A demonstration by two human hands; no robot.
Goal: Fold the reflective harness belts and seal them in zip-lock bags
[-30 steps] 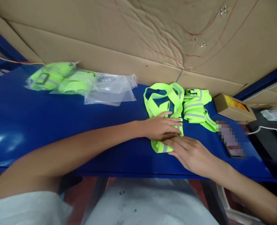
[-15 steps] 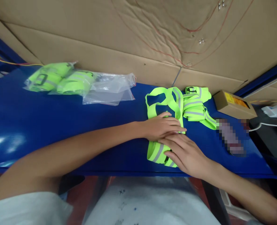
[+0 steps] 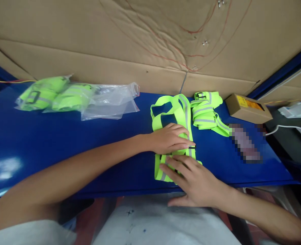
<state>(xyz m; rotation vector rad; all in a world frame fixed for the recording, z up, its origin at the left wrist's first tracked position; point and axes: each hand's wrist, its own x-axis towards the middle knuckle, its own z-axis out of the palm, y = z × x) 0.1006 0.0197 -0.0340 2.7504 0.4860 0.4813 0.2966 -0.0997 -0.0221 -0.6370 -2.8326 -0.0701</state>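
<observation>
In the head view, our right hand (image 3: 193,180) has slid nearer since a second ago, pressing flat and open on the reflective strap's (image 3: 174,112) near fold at six o'clock. Our left hand (image 3: 170,139) stays flat, open, pinning its middle on the blue table (image 3: 63,136). The cardboard box (image 3: 247,108) at two o'clock has an unreadable yellow label.

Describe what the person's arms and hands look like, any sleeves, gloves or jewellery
Both arms are bare from the hands up past the elbows. The left hand and right hand wear no gloves, and no rings, watch or bracelet show. A light grey short sleeve covers the left upper arm at the bottom edge of the picture. The right arm leaves the picture before any sleeve appears.
</observation>
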